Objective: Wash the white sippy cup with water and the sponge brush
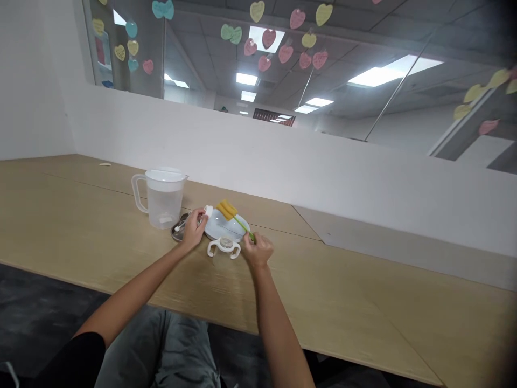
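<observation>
My left hand (194, 229) is closed on a small white bottle part (208, 210) at the edge of a white plate (220, 227). My right hand (257, 250) grips the green handle of a yellow sponge brush (227, 209), whose sponge head lies over the plate. A white two-handled ring piece (224, 247) sits on the wooden table (343, 302) just in front of the plate, between my hands. A small metal dish (179, 229) lies under my left hand, beside the plate.
A clear plastic pitcher with a white lid (162, 197) stands left of the plate. A white wall (283, 161) runs behind the table, topped by glass with paper hearts (285, 53). My lap is below the table's front edge.
</observation>
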A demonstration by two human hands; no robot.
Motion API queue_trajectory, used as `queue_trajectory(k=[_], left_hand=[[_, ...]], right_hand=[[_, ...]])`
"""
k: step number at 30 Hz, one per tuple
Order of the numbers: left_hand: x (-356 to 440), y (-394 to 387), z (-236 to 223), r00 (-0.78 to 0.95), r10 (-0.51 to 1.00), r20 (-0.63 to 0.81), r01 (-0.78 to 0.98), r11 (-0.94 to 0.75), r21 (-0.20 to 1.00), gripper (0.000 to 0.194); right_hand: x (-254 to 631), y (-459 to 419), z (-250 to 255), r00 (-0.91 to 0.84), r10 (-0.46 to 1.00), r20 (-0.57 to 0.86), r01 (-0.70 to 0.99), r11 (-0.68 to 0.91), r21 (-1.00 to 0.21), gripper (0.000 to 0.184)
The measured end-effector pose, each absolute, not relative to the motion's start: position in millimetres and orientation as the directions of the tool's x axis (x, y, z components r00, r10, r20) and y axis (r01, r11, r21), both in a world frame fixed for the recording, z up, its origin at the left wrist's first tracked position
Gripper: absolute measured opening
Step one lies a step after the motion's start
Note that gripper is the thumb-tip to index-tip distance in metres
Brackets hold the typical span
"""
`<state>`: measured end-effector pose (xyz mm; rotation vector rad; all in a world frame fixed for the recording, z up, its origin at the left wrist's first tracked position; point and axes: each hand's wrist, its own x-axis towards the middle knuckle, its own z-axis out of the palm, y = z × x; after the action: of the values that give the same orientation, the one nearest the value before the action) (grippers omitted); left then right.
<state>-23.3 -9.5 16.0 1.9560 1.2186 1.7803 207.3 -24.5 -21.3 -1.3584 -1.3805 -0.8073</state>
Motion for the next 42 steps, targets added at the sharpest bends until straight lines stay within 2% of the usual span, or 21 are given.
queue_trajectory(k=[3, 6, 12, 16, 18, 22, 28, 30, 33, 35, 37, 42], left_hand=[[-24.7, -7.3, 7.5, -0.120, 0.689, 0.715, 0.309, -0.658, 0.686, 0.037], [-27.2, -7.5, 7.7, -0.072, 0.675, 0.735, 0.380, -0.663, 0.646, 0.041], [-31.9, -12.3, 12.7, 0.003, 0.635, 0.773, 0.538, -0.652, 0.534, 0.039], [-34.5, -13.6, 9.0, -0.019, 0.596, 0.803, 0.597, -0.637, 0.488, 0.041], [-35.2, -13.1, 6.0, -0.022, 0.580, 0.814, 0.614, -0.635, 0.469, 0.042], [-36.0, -12.8, 3.9, 0.019, 0.583, 0.812, 0.641, -0.631, 0.438, 0.041], [-45.3, -14.5, 6.4, -0.009, 0.610, 0.792, 0.737, -0.531, 0.418, 0.037], [-47.0, -14.2, 5.2, 0.008, 0.605, 0.796, 0.757, -0.524, 0.390, 0.038], [-47.0, -12.9, 3.5, 0.031, 0.573, 0.819, 0.761, -0.545, 0.352, 0.049], [-48.3, -11.4, 3.4, 0.023, 0.546, 0.837, 0.752, -0.562, 0.346, 0.060], [-52.7, -9.4, 3.6, -0.009, 0.540, 0.841, 0.749, -0.554, 0.363, 0.061], [-69.4, -4.2, 0.0, -0.034, 0.649, 0.760, 0.769, -0.469, 0.435, 0.039]], right_hand=[[207.6, -27.8, -18.4, -0.016, 0.298, 0.954, 0.975, 0.216, -0.051, 0.035], [204.7, -31.8, -13.3, -0.069, 0.308, 0.949, 0.965, 0.263, -0.015, 0.035], [204.5, -33.7, -7.1, -0.011, 0.352, 0.936, 0.956, 0.278, -0.093, 0.037], [207.8, -33.4, -5.2, 0.212, 0.387, 0.897, 0.941, 0.167, -0.294, 0.038], [207.7, -33.7, -4.7, 0.273, 0.405, 0.873, 0.925, 0.140, -0.354, 0.038], [204.2, -33.7, -6.1, 0.144, 0.453, 0.880, 0.938, 0.221, -0.267, 0.038], [210.2, -29.4, -12.5, 0.268, 0.374, 0.888, 0.934, 0.126, -0.335, 0.039], [210.7, -28.4, -14.1, 0.234, 0.357, 0.904, 0.937, 0.165, -0.307, 0.041], [207.6, -28.0, -15.2, 0.026, 0.343, 0.939, 0.943, 0.304, -0.137, 0.039], [207.7, -27.6, -15.6, -0.044, 0.323, 0.945, 0.941, 0.332, -0.070, 0.037], [212.0, -26.6, -16.7, 0.019, 0.314, 0.949, 0.956, 0.273, -0.109, 0.036], [226.7, -22.2, -25.6, 0.195, 0.348, 0.917, 0.953, 0.154, -0.261, 0.042]])
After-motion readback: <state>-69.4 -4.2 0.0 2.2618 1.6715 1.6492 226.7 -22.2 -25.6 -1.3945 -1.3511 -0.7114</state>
